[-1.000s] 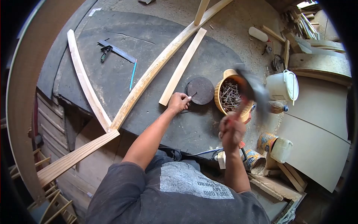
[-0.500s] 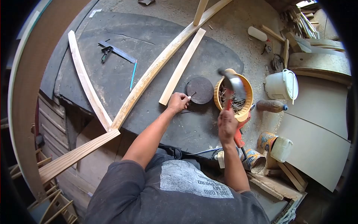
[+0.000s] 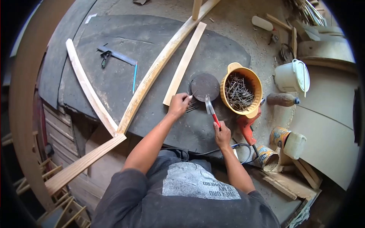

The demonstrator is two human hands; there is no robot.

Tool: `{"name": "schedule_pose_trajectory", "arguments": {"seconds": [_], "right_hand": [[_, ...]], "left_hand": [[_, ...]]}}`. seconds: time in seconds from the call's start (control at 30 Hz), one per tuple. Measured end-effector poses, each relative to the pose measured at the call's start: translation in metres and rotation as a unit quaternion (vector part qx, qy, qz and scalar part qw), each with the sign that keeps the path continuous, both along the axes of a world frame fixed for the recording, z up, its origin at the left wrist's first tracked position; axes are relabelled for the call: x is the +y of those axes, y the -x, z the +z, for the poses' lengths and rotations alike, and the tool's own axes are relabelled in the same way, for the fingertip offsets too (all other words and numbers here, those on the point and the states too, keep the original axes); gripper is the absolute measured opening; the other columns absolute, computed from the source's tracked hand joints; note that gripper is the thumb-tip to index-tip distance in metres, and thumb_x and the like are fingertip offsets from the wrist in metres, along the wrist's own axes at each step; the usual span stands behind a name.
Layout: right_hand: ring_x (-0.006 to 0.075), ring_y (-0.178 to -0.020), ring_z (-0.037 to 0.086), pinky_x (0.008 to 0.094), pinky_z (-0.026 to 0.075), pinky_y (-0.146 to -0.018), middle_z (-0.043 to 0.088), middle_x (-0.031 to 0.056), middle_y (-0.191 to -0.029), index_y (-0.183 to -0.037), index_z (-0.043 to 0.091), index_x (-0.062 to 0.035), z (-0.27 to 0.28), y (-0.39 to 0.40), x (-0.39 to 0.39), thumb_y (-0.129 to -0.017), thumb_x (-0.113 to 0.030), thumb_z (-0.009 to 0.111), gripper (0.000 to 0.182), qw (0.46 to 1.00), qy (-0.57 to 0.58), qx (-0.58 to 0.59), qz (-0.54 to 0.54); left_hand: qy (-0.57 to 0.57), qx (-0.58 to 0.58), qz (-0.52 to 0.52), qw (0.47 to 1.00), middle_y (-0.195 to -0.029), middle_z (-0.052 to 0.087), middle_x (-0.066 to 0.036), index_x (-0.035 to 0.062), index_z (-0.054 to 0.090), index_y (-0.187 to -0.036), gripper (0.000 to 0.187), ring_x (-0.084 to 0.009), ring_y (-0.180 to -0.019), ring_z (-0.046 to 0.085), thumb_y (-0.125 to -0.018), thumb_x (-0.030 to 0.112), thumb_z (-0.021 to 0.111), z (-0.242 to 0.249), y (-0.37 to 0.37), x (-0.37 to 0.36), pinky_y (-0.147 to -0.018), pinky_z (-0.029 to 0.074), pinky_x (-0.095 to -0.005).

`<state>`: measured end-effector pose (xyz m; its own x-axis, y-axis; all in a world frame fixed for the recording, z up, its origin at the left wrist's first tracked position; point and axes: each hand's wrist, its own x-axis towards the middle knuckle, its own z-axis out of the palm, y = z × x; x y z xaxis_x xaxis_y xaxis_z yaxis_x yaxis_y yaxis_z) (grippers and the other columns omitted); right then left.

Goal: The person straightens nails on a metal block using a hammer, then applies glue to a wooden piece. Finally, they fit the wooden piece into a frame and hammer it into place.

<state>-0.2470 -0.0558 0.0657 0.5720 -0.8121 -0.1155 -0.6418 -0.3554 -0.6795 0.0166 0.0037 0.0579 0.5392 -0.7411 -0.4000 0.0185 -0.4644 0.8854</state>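
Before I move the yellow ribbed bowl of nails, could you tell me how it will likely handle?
The yellow ribbed bowl will probably feel heavy for its size, as many metal nails fill its middle. Its evenly rounded wall suggests it should stay stiff. The nails look loose, so they may slide if it tilts.
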Motion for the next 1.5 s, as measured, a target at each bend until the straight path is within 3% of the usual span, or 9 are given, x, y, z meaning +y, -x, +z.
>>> {"name": "schedule_pose_trajectory", "arguments": {"seconds": [0.07, 0.1, 0.2, 0.43, 0.5, 0.6, 0.77, 0.87, 1.5], "right_hand": [[0.0435, -0.073, 0.061, 0.0482, 0.046, -0.063, 0.061, 0.0207, -0.075, -0.091, 0.058, -0.0055, -0.002, 0.005, 0.008, -0.095, -0.038, 0.061, 0.033, 0.999, 0.025, -0.008, -0.027], [0.0417, -0.075, 0.061, 0.0474, 0.047, -0.066, 0.061, 0.0192, -0.078, -0.092, 0.059, -0.0059, -0.004, 0.003, 0.010, -0.093, -0.038, 0.063, 0.032, 0.997, 0.057, -0.021, -0.046], [0.0385, -0.081, 0.060, 0.0464, 0.046, -0.076, 0.060, 0.0158, -0.082, -0.095, 0.059, -0.0065, -0.022, 0.004, 0.008, -0.092, -0.038, 0.065, 0.032, 0.993, 0.101, 0.013, -0.059], [0.0390, -0.102, 0.054, 0.0519, 0.042, -0.085, 0.058, 0.0185, -0.104, -0.102, 0.059, -0.0039, -0.044, -0.008, -0.011, -0.091, -0.043, 0.061, 0.040, 0.984, 0.141, 0.091, -0.061], [0.0364, -0.100, 0.055, 0.0515, 0.043, -0.085, 0.059, 0.0161, -0.100, -0.102, 0.059, -0.0054, -0.045, -0.009, -0.010, -0.092, -0.046, 0.056, 0.042, 0.975, 0.174, 0.126, -0.052], [0.0346, -0.099, 0.055, 0.0499, 0.044, -0.084, 0.060, 0.0142, -0.097, -0.100, 0.059, -0.0063, -0.046, -0.010, -0.010, -0.092, -0.046, 0.057, 0.041, 0.972, 0.180, 0.142, -0.049], [0.0332, -0.096, 0.055, 0.0485, 0.043, -0.082, 0.060, 0.0125, -0.095, -0.097, 0.059, -0.0065, -0.051, -0.009, -0.011, -0.090, -0.045, 0.059, 0.039, 0.968, 0.201, 0.138, -0.055], [0.0326, -0.096, 0.055, 0.0478, 0.044, -0.081, 0.061, 0.0116, -0.095, -0.096, 0.059, -0.0066, -0.051, -0.009, -0.011, -0.089, -0.045, 0.060, 0.039, 0.968, 0.220, 0.107, -0.062], [0.0289, -0.090, 0.055, 0.0445, 0.044, -0.076, 0.058, 0.0083, -0.090, -0.093, 0.059, -0.0087, -0.050, -0.010, -0.013, -0.087, -0.047, 0.061, 0.039, 0.964, 0.229, 0.124, -0.058]], "left_hand": [[0.013, -0.187, 0.002, 0.982, -0.070, 0.065, -0.015, -0.0014, 0.068, -0.082, 0.022, -0.0299, -0.064, 0.064, -0.091, 0.018, 0.065, 0.009, 0.006, 0.024, -0.063, 0.049, -0.0378], [0.039, -0.275, 0.001, 0.961, -0.075, 0.065, -0.016, -0.0022, 0.068, -0.088, 0.018, -0.0284, -0.070, 0.065, -0.090, 0.015, 0.066, 0.011, 0.008, 0.034, -0.065, 0.049, -0.0375], [0.017, -0.298, -0.014, 0.954, -0.084, 0.064, -0.017, 0.0015, 0.069, -0.088, 0.017, -0.0369, -0.077, 0.063, -0.090, 0.017, 0.065, 0.013, 0.016, 0.050, -0.070, 0.050, -0.0435], [-0.045, -0.393, -0.169, 0.903, -0.107, 0.062, -0.012, 0.0044, 0.067, -0.104, 0.024, -0.0323, -0.095, 0.059, -0.087, 0.021, 0.069, -0.005, 0.027, 0.033, -0.080, 0.048, -0.0410], [0.000, -0.458, -0.133, 0.879, -0.120, 0.056, -0.010, 0.0046, 0.061, -0.117, 0.042, -0.0305, -0.107, 0.053, -0.082, 0.025, 0.073, 0.007, 0.033, 0.025, -0.085, 0.044, -0.0424], [-0.034, -0.484, -0.202, 0.851, -0.127, 0.051, -0.010, 0.0042, 0.056, -0.126, 0.058, -0.0301, -0.113, 0.049, -0.077, 0.029, 0.077, 0.008, 0.038, 0.022, -0.089, 0.040, -0.0430], [-0.025, -0.475, -0.234, 0.848, -0.101, 0.056, -0.009, 0.0058, 0.059, -0.100, 0.027, -0.0288, -0.100, 0.051, -0.080, 0.019, 0.072, -0.004, 0.037, 0.019, -0.083, 0.037, -0.0419], [-0.036, -0.465, -0.235, 0.853, -0.099, 0.055, -0.011, 0.0062, 0.058, -0.096, 0.023, -0.0298, -0.097, 0.050, -0.081, 0.018, 0.070, -0.006, 0.038, 0.018, -0.082, 0.038, -0.0427], [-0.055, -0.453, -0.257, 0.852, -0.095, 0.054, -0.014, 0.0040, 0.057, -0.099, 0.020, -0.0336, -0.093, 0.051, -0.082, 0.008, 0.065, -0.007, 0.050, 0.021, -0.080, 0.041, -0.0436]]}}
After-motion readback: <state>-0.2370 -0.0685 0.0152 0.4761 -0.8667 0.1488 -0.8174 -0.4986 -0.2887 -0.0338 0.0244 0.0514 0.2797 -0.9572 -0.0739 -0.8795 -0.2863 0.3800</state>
